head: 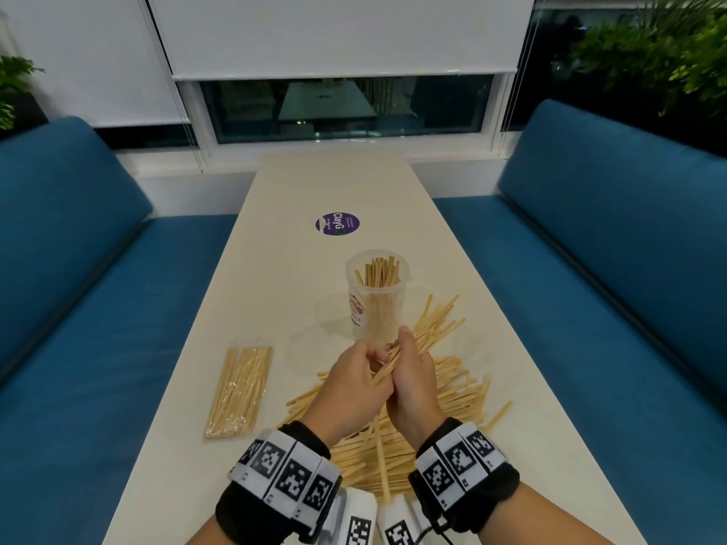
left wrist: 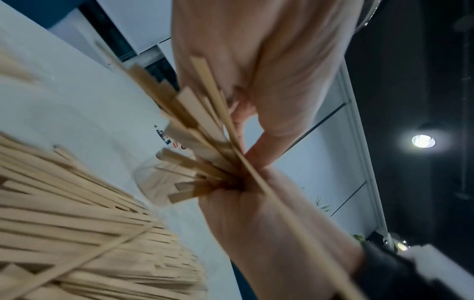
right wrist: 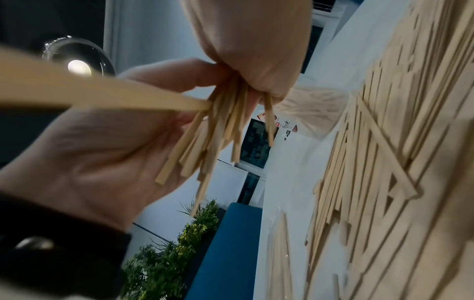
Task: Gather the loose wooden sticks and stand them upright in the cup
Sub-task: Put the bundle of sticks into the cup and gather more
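Table [head: 299,198]: long pale top ran up the frame's middle, bare above the cup, blue benches [head: 71,245] along both edges.
Writing: purple round sticker [head: 337,224] read "ClayG"; the cup's label was unreadable.
Cup [head: 377,297]: clear, at centre, part-filled with upright sticks.
Loose sticks [head: 452,391]: flat, pale, heaped at lower centre.
Packet [head: 240,391]: sealed sticks, at lower left.
Hands: left hand [head: 348,387] and right hand [head: 413,379] both clasped one fanned bundle [head: 432,324] just below the cup.

Cup [head: 377,297] stands mid-table [head: 275,269], sticks upright inside. Round sticker [head: 337,224] behind it. Loose stick pile [head: 444,391] in front of cup, near edge. Bagged sticks [head: 239,391] left of pile. Both hands [head: 387,381] above pile hold a bundle [head: 429,326] fanning right of cup. Benches [head: 590,269] flank the table.
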